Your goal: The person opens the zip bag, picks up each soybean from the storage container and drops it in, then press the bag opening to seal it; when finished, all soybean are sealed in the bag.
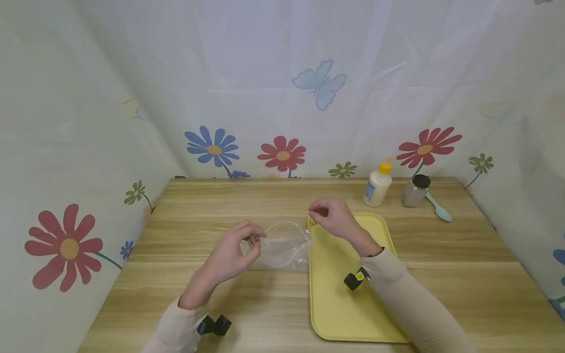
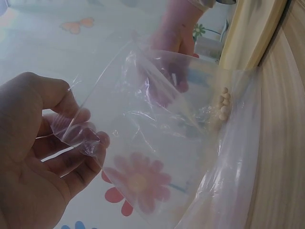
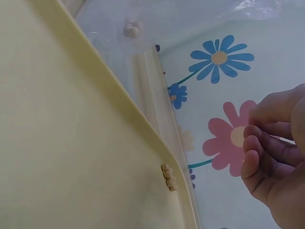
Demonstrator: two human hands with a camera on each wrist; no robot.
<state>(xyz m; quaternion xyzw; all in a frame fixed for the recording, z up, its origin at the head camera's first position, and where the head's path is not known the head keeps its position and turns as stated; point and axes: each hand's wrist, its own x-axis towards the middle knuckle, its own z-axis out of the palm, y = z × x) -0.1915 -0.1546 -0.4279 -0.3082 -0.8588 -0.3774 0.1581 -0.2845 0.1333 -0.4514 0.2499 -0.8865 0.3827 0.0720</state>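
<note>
- Two hands are at work over the desk (image 1: 269, 306), both forearms in pale sleeves.
- Left arm: enters from the near left and slants forward and to the right. The left hand (image 1: 229, 252) is raised to the left of the tray (image 1: 342, 318), its thumb nearer the wearer than the forefinger.
- Left fingers: curled, nearly closed, pinching the gathered edge of a clear plastic bag (image 1: 282, 252).
- Right arm: enters from the near right and reaches across the tray, slanting forward and to the left. The right hand (image 1: 337, 218) is held above the tray's far left corner.
- Right fingers: bent, tips drawn together with the thumb; whether anything lies between them cannot be told.
- Bag: between the hands, beside the tray's left edge, spread out from the left fingers. A cluster of small beige balls (image 2: 224, 106) lies inside it.
- Tray: yellow; a short row of beige pieces (image 3: 168, 177) sits inside its far left corner.
- Far right of the desk: a yellow-capped bottle (image 1: 377, 190), a black-lidded jar (image 1: 414, 195) and a pale blue spoon (image 1: 439, 208).
</note>
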